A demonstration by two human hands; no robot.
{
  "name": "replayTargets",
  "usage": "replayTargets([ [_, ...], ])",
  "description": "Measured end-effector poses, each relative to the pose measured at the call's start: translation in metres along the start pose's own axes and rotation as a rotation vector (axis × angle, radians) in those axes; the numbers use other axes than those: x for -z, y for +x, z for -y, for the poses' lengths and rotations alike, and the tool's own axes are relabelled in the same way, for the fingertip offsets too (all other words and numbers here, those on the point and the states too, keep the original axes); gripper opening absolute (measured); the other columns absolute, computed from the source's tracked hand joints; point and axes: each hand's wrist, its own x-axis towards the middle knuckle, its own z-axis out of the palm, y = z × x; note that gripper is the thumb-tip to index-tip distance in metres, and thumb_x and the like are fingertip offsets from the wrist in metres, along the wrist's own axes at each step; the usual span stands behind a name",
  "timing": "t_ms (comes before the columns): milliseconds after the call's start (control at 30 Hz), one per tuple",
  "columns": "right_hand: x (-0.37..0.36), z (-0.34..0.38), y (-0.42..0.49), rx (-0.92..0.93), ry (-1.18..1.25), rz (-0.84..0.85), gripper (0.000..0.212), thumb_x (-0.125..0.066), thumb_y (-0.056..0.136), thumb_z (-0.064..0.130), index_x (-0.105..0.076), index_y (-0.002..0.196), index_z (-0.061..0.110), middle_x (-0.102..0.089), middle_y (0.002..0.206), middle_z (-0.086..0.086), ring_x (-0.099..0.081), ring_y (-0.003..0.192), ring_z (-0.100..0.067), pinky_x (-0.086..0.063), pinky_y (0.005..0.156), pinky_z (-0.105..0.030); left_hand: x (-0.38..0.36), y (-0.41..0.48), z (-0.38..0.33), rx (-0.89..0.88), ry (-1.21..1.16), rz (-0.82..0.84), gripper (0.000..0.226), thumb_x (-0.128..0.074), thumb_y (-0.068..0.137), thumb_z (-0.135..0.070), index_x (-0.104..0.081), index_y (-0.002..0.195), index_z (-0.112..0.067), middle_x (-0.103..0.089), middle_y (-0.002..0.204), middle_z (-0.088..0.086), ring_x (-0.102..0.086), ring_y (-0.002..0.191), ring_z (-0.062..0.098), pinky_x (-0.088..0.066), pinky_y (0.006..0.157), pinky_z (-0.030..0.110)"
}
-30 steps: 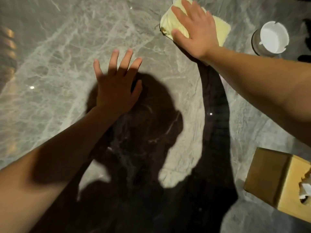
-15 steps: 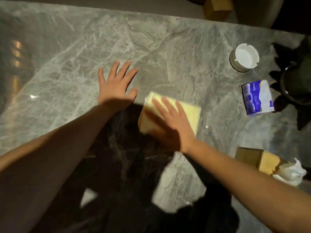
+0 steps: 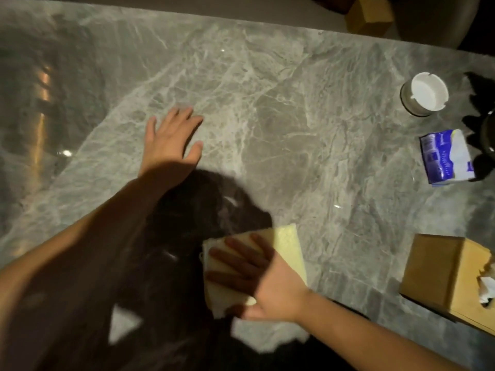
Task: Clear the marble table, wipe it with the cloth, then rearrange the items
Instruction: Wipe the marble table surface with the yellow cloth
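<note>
A folded pale yellow cloth (image 3: 290, 246) lies flat on the grey marble table (image 3: 267, 103), near the front edge. My right hand (image 3: 261, 277) presses on it, palm down with fingers spread, covering most of its left part. My left hand (image 3: 171, 140) rests flat on the bare marble farther back and to the left, fingers apart, holding nothing. A white ashtray (image 3: 426, 93), a blue and white tissue pack (image 3: 446, 158) and a wooden tissue box (image 3: 450, 277) stand along the right side.
A dark potted object (image 3: 486, 135) sits at the right edge behind the tissue pack. Beyond the table's far edge stands a wooden box (image 3: 369, 14). My head and arms cast a dark shadow over the near marble.
My right hand has dragged the cloth from the far side of the table toward me, down to the near edge. My left hand has stayed flat in about the same place.
</note>
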Motion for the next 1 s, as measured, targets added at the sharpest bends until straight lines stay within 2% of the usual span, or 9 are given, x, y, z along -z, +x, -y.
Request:
replayTargets([
  [167, 0.021, -0.038, 0.067, 0.003, 0.029, -0.061, 0.065, -0.054, 0.088, 0.057, -0.041, 0.145, 0.03, -0.029, 0.158, -0.002, -0.017, 0.148, -0.024, -0.017, 0.116, -0.053, 0.023, 0.007, 0.033, 0.008, 0.114, -0.011, 0.051, -0.049, 0.09, -0.025, -0.04, 0.14, -0.021, -0.03, 0.155, 0.001, -0.014, 0.147, 0.019, 0.0, 0.117, 0.053],
  [333, 0.057, -0.104, 0.162, -0.209, -0.098, -0.03, 0.071, -0.032, 0.087, 0.067, -0.029, 0.149, 0.032, -0.02, 0.161, 0.0, -0.014, 0.149, -0.022, -0.011, 0.118, -0.049, 0.036, 0.033, 0.046, 0.108, -0.008, -0.116, 0.049, -0.045, 0.09, -0.025, -0.045, 0.138, -0.022, -0.034, 0.153, 0.0, -0.022, 0.146, 0.016, -0.004, 0.117, 0.048],
  [433, 0.076, -0.146, 0.218, -0.313, -0.129, -0.103, 0.066, -0.036, 0.09, 0.063, -0.027, 0.15, 0.036, -0.018, 0.161, 0.001, -0.012, 0.149, -0.023, -0.009, 0.118, -0.049, 0.036, 0.055, 0.047, 0.103, 0.025, -0.085, 0.051, -0.045, 0.089, -0.028, -0.042, 0.14, -0.025, -0.028, 0.156, -0.002, -0.016, 0.147, 0.017, 0.0, 0.117, 0.05],
  [567, 0.095, -0.195, 0.272, -0.41, -0.163, -0.159, 0.066, -0.03, 0.09, 0.065, -0.025, 0.15, 0.037, -0.017, 0.162, 0.002, -0.012, 0.149, -0.023, -0.008, 0.118, -0.048, 0.03, 0.078, 0.05, 0.096, 0.096, -0.025, 0.053, -0.042, 0.091, -0.033, -0.034, 0.144, -0.026, -0.018, 0.159, 0.0, -0.009, 0.148, 0.021, 0.002, 0.116, 0.055],
  [700, 0.111, -0.227, 0.302, -0.409, -0.244, -0.181, 0.067, -0.025, 0.089, 0.066, -0.026, 0.149, 0.036, -0.024, 0.159, 0.004, -0.021, 0.147, -0.019, -0.016, 0.118, -0.044, 0.022, 0.08, 0.056, 0.05, 0.208, -0.015, 0.055, -0.035, 0.092, -0.04, -0.029, 0.145, -0.026, -0.017, 0.16, 0.003, -0.01, 0.148, 0.024, 0.0, 0.114, 0.058],
  [833, 0.117, -0.233, 0.311, -0.398, -0.229, -0.199, 0.064, -0.027, 0.09, 0.067, -0.036, 0.145, 0.035, -0.041, 0.151, 0.007, -0.033, 0.14, -0.021, -0.024, 0.115, -0.042, 0.022, 0.079, 0.057, 0.048, 0.191, -0.04, 0.056, -0.034, 0.091, -0.043, -0.031, 0.145, -0.026, -0.018, 0.159, 0.003, -0.011, 0.148, 0.024, -0.001, 0.115, 0.057],
  [1000, 0.116, -0.225, 0.307, -0.392, -0.245, -0.165, 0.064, -0.025, 0.091, 0.063, -0.026, 0.149, 0.036, -0.024, 0.159, 0.003, -0.02, 0.147, -0.02, -0.016, 0.118, -0.044, 0.024, 0.078, 0.055, 0.084, 0.064, -0.082, 0.055, -0.039, 0.092, -0.038, -0.033, 0.144, -0.021, -0.024, 0.157, 0.001, -0.014, 0.148, 0.019, 0.002, 0.116, 0.052],
])
